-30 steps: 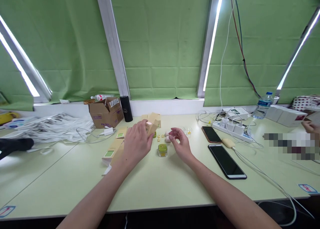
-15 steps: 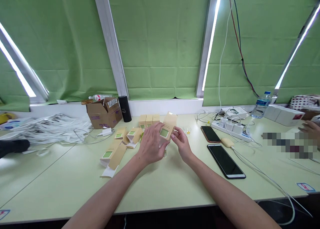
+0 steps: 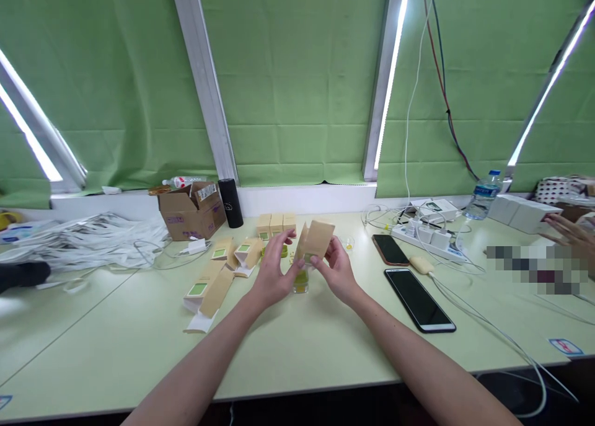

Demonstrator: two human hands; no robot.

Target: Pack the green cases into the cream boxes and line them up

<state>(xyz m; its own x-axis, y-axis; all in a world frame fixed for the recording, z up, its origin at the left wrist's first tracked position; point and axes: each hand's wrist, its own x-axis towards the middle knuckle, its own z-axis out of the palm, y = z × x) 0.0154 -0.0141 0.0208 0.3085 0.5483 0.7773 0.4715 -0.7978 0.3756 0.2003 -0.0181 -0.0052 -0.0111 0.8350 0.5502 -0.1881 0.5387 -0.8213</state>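
A small tan cardboard box (image 3: 317, 239) with its flaps raised is held up over the table in front of me. My right hand (image 3: 340, 270) pinches its lower right side between thumb and fingers. My left hand (image 3: 273, 271) is at the box's left with fingers spread, its thumb tip close to or touching the carton's edge. Just below the box stands a small clear glass container (image 3: 301, 282) with something yellow-green in it, its top partly hidden. Opened tan boxes (image 3: 208, 289) with green windows lie to the left of my left hand, and several closed ones (image 3: 277, 223) stand behind it.
At the right lie two phones (image 3: 421, 301), a power strip (image 3: 432, 243) with chargers and loose cables. A brown carton (image 3: 193, 212), a black cylinder (image 3: 230, 203) and heaped white cables (image 3: 93, 243) are at the left. Another person's hand (image 3: 569, 237) shows at far right.
My left hand has loosened from the box and its fingers have spread. The box has turned, hiding most of its green window, and the glass container beneath shows more.
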